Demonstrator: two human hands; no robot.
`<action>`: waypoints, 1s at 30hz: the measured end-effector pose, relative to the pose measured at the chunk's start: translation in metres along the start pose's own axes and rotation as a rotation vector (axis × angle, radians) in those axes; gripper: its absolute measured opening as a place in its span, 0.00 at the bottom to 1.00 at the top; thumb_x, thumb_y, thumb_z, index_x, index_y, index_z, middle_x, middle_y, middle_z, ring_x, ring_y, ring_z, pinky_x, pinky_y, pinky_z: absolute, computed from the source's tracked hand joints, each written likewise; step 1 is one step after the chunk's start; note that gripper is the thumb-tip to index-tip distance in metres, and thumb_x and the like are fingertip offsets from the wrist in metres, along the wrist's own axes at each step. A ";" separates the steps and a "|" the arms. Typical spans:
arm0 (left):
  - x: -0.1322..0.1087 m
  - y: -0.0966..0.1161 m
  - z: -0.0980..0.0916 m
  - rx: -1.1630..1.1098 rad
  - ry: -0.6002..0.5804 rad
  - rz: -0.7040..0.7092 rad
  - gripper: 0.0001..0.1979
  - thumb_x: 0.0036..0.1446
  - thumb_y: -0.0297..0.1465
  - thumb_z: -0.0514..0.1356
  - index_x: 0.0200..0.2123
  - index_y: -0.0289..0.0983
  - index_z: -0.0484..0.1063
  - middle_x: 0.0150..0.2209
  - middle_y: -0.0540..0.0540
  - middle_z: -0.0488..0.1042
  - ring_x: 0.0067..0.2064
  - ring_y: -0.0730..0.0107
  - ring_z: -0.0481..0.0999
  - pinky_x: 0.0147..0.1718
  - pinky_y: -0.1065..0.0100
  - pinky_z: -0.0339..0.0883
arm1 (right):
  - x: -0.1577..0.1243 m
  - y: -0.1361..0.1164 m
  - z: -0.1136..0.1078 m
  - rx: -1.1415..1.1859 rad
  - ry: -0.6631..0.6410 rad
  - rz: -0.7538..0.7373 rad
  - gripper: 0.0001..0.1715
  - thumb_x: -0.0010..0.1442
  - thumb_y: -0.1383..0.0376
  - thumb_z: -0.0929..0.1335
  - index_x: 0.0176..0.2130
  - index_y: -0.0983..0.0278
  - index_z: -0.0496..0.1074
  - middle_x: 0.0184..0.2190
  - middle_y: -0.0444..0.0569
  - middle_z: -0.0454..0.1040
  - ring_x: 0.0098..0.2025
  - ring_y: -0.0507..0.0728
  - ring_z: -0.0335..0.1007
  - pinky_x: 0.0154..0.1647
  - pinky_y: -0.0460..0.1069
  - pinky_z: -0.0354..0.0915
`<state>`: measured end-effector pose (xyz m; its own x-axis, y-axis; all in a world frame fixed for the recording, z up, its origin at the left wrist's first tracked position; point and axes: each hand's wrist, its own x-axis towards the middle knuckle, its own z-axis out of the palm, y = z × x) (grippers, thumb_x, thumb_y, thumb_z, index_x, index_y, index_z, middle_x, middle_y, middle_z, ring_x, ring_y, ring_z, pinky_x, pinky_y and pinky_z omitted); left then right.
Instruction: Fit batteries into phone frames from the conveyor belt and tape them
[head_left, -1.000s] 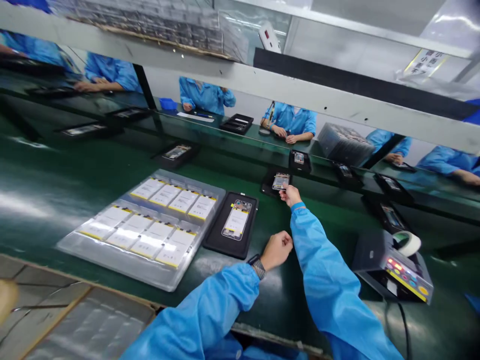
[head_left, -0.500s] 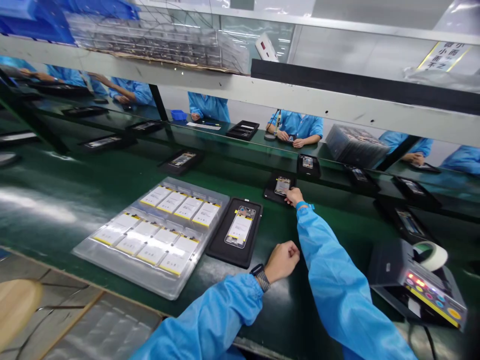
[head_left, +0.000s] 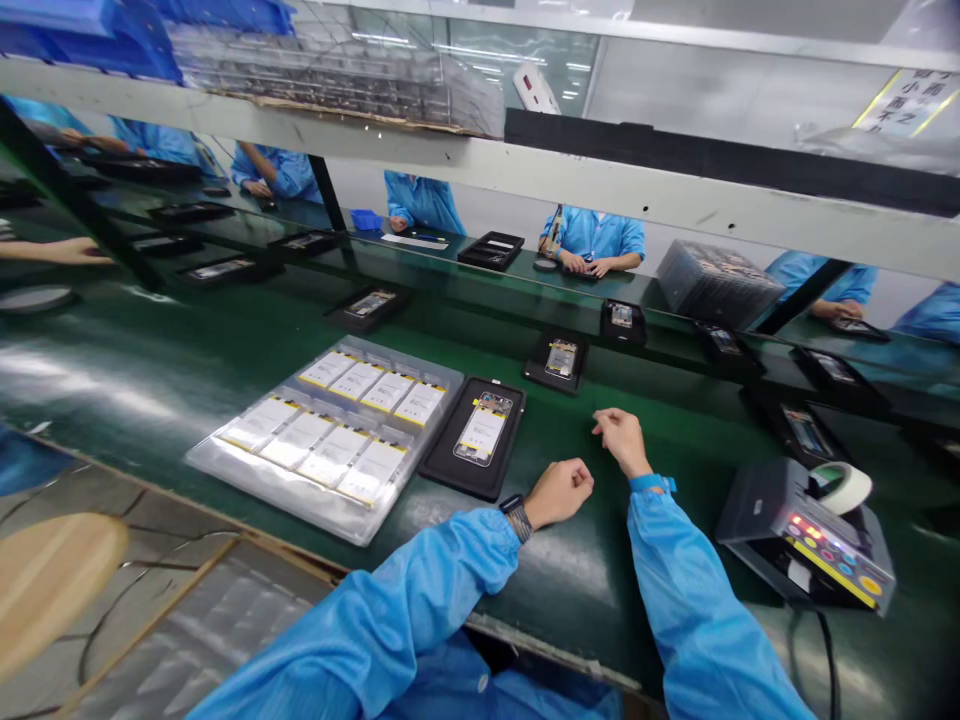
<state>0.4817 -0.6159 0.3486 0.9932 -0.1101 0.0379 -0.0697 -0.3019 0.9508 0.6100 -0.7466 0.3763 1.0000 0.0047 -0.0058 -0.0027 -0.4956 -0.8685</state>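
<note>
My left hand (head_left: 559,491), with a dark watch at its wrist, is curled over the green table; I cannot make out anything in its fingers. To its left lies a black tray (head_left: 442,455) bearing an open phone (head_left: 481,431) with a white battery. Further left is a clear plastic tray (head_left: 217,458) with several white batteries. My right hand (head_left: 622,438), with a blue wrist strap, hovers over the table with bent fingers, and whether they pinch anything small is unclear. Beyond it rests another black tray (head_left: 534,368) with a phone frame (head_left: 561,358), apart from the hand.
At the right stands a tape dispenser (head_left: 810,540) with a white roll on top. More black trays line the raised ledge behind. A shelf beam (head_left: 480,165) crosses above the table. People in blue sleeves sit opposite, and a person's forearm (head_left: 56,250) reaches in at the left.
My right hand has moved back from the far black tray towards me. My left hand has barely moved. A person's forearm has appeared at the left, and the view has shifted slightly.
</note>
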 end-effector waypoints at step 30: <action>-0.161 0.008 -0.338 0.901 0.978 -0.595 0.03 0.55 0.28 0.60 0.30 0.34 0.72 0.40 0.34 0.75 0.49 0.49 0.70 0.52 0.53 0.63 | -0.053 0.048 -0.011 -0.091 0.104 -0.152 0.24 0.52 0.47 0.65 0.31 0.65 0.75 0.23 0.54 0.76 0.26 0.62 0.72 0.30 0.52 0.63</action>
<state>0.3532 -0.2808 0.4543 0.5352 0.8051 0.2557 0.6980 -0.5920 0.4029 0.5574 -0.7807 0.3402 0.9842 -0.0020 0.1772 0.1441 -0.5727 -0.8070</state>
